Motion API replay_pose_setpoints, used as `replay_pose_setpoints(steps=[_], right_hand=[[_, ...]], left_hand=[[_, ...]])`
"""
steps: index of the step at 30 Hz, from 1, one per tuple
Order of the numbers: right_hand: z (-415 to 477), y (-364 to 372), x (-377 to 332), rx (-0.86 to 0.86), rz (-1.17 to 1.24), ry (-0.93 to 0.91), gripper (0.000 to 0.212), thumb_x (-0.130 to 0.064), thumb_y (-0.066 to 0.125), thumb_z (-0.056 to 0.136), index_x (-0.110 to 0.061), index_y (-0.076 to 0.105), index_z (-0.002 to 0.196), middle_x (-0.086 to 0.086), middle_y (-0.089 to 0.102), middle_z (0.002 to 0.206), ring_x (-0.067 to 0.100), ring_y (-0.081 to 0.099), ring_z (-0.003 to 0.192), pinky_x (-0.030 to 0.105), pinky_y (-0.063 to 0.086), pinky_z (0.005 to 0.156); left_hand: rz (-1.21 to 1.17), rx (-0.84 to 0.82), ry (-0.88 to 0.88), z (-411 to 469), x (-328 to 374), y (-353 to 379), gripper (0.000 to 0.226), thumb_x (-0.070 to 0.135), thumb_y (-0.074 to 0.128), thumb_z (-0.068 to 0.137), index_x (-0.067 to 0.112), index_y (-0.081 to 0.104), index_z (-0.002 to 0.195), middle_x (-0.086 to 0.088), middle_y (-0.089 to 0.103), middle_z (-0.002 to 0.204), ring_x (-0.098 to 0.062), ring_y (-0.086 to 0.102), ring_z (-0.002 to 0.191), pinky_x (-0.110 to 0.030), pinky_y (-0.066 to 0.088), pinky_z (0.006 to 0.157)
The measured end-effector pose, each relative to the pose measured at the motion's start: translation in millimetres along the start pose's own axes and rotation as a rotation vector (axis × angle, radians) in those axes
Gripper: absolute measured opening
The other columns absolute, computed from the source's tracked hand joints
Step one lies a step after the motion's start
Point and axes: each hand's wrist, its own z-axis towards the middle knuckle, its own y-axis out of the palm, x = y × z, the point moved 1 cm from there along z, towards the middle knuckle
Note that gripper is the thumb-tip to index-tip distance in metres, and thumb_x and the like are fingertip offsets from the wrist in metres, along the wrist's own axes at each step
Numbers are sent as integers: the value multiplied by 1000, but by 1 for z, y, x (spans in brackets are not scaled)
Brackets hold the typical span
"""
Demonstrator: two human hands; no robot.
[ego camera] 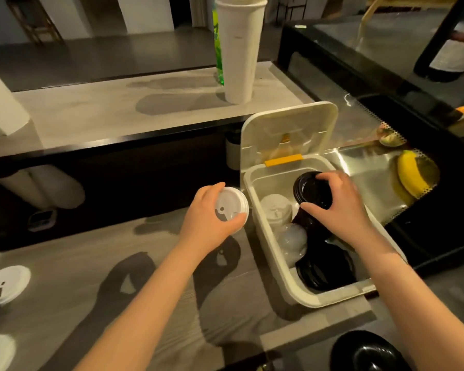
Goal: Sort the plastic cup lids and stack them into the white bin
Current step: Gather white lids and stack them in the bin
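The white bin [263,223] stands at the counter's right end with its hinged cover [287,129] raised. My right hand [340,207] is inside the bin, gripping a stack of black lids [310,190] held upright. More black lids [324,269] lie at the bin's near end, and white lids [276,207] and clear dome lids [292,238] sit along its left side. My left hand [209,218] holds a white sip lid [231,207] just left of the bin, above the counter.
Loose white lids [7,282] lie at the counter's left edge. A tall stack of white cups [239,49] stands on the raised shelf behind. A banana [410,174] rests on the perforated metal tray at right. A black bowl [367,352] sits bottom right.
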Motion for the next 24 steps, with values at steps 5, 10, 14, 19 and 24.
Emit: replay_pose_setpoints(steps=[5,10,14,19,24], right_hand=[[15,-1,32,-235,-344,7,59,-49,67,77,-18,49,124,3,51,128,26,44,120,37,36,99],[7,5,41,-244,-500,-86,60,-59,60,77,-21,48,123,0,55,122,23,49,114,34,31,100],[9,2,41,-276,-506,-82,63,-61,60,77,-21,47,124,0,49,126,23,44,119,36,31,102],[17,-17,4,-79,126,-45,44,-41,62,86,-17,56,122,1,58,118,19,51,112,33,40,95],[43,-12,-42,-391,270,-117,26,-29,72,79,-18,67,103,-6,62,80,6,55,72,24,45,70]], left_hand=[[2,-2,-22,1,19,26,75,40,70,78,23,34,142,6,37,141,-9,38,124,-18,28,90],[18,37,-55,2,27,35,78,43,71,77,22,34,142,4,38,143,-13,36,129,-19,26,93],[56,17,-10,6,34,41,81,44,72,76,22,32,143,4,38,143,-13,35,129,-19,26,95],[128,-70,125,11,48,47,100,44,74,73,26,12,148,4,29,149,-16,28,137,-28,28,107],[269,-62,290,18,67,54,104,42,70,78,21,-2,150,-1,22,153,-17,18,140,-27,24,110]])
